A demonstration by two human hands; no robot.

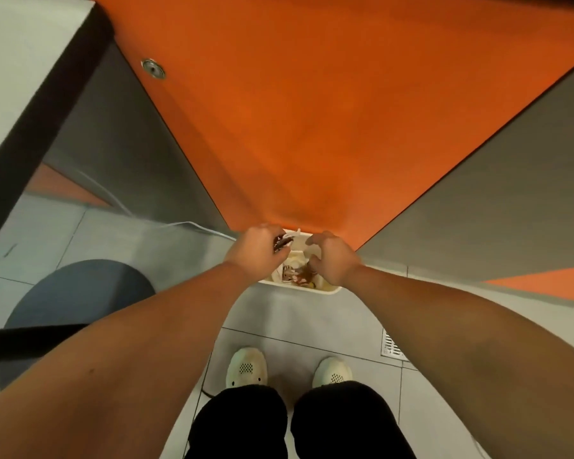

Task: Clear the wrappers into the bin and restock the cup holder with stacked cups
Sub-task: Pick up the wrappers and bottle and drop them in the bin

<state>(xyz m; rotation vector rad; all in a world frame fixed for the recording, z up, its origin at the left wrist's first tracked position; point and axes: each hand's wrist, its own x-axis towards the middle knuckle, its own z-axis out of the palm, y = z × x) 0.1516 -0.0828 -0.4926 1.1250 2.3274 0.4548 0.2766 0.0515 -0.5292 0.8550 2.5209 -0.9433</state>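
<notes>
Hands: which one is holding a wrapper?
The left hand: it grips a dark crumpled wrapper over the bin. The right hand holds nothing, fingers loosely curled.

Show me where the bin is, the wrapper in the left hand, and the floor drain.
bin (299,287): head view, on its near white rim.
wrapper (283,243): head view, on the dark crumpled part sticking out of the left hand (257,250).
floor drain (391,346): head view, on the metal grate.

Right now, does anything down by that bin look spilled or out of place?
Nothing stands out. The white bin sits upright on the tiled floor against the orange panel, wrappers inside it, none seen on the floor. The left hand holds more wrappers over it; the right hand hovers alongside.
</notes>
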